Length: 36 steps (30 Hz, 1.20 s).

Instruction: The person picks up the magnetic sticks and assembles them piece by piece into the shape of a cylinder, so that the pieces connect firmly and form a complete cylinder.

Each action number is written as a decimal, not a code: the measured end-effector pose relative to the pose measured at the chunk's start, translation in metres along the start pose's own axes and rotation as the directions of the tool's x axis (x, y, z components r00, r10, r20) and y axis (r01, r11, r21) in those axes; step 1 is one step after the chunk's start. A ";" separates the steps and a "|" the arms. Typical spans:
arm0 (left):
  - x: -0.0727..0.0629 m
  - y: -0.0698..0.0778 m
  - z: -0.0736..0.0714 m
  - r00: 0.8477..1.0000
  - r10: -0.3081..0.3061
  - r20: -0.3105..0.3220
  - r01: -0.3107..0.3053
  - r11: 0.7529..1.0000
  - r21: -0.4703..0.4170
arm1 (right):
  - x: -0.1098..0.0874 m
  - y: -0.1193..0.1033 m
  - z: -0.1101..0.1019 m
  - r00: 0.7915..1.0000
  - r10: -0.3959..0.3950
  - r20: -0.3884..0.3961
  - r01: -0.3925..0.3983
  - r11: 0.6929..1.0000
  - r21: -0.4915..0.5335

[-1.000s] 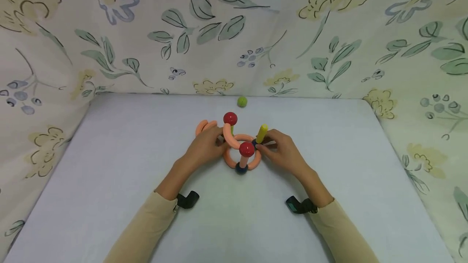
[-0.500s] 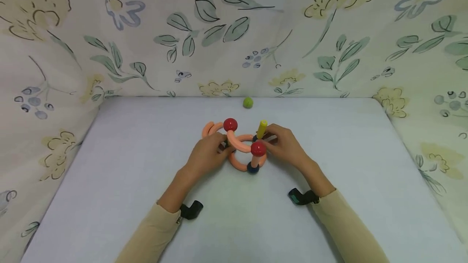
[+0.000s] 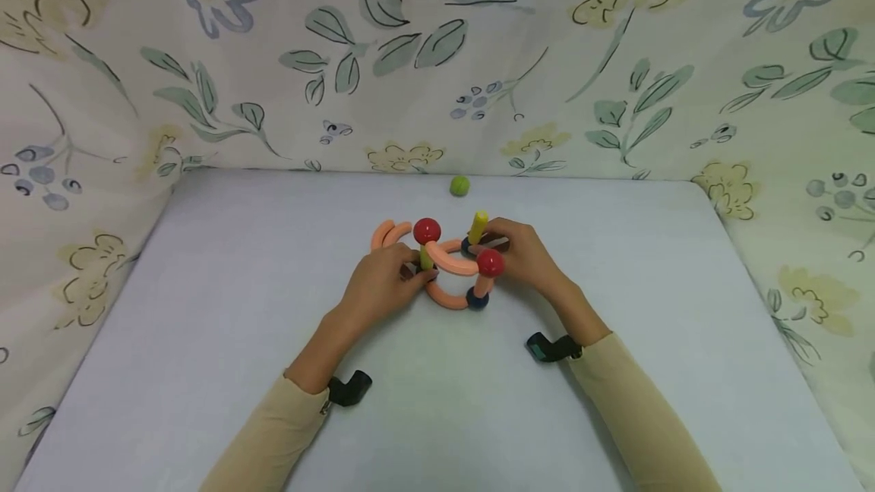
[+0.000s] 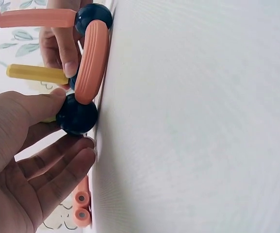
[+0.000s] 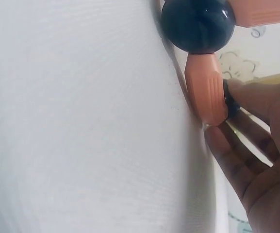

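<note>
A frame of magnetic rods and balls stands on the table, its base a ring of curved orange rods (image 3: 447,298) joined by dark blue balls. My left hand (image 3: 383,279) pinches the left dark blue ball (image 4: 76,114), at the foot of a yellow-green upright rod (image 3: 426,257). With thumb and fingers my right hand (image 3: 522,253) grips the far-right dark blue ball (image 5: 231,99), below a yellow rod (image 3: 478,227) with a bare top. Two red balls (image 3: 427,231) top the other uprights, and a curved orange rod (image 3: 453,260) spans between them.
Loose curved orange rods (image 3: 384,233) lie just behind the left hand. A small green ball (image 3: 460,186) sits near the table's back edge. Floral cloth (image 3: 410,112) rises behind the white table (image 3: 437,416).
The frame has turned counter-clockwise seen from above: its front blue ball and red ball moved right, while the yellow rod moved back and left with the right hand. The head view shifted slightly.
</note>
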<state>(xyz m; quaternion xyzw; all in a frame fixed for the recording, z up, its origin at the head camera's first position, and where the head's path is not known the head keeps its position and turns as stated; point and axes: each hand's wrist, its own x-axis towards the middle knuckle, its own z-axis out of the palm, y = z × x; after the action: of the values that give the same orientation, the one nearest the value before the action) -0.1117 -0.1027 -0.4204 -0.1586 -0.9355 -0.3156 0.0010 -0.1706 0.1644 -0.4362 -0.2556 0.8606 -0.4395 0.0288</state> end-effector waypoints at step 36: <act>0.001 -0.002 -0.002 1.000 -0.012 0.021 0.012 1.000 -0.011 | 0.080 0.007 -0.022 0.992 0.120 0.047 -0.107 0.970 -0.219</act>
<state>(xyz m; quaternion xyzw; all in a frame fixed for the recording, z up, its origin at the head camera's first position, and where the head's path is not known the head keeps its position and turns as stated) -0.1131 -0.1049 -0.4197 -0.1563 -0.9346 -0.3193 -0.0116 -0.2490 0.1468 -0.4136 -0.2207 0.9152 -0.3333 0.0519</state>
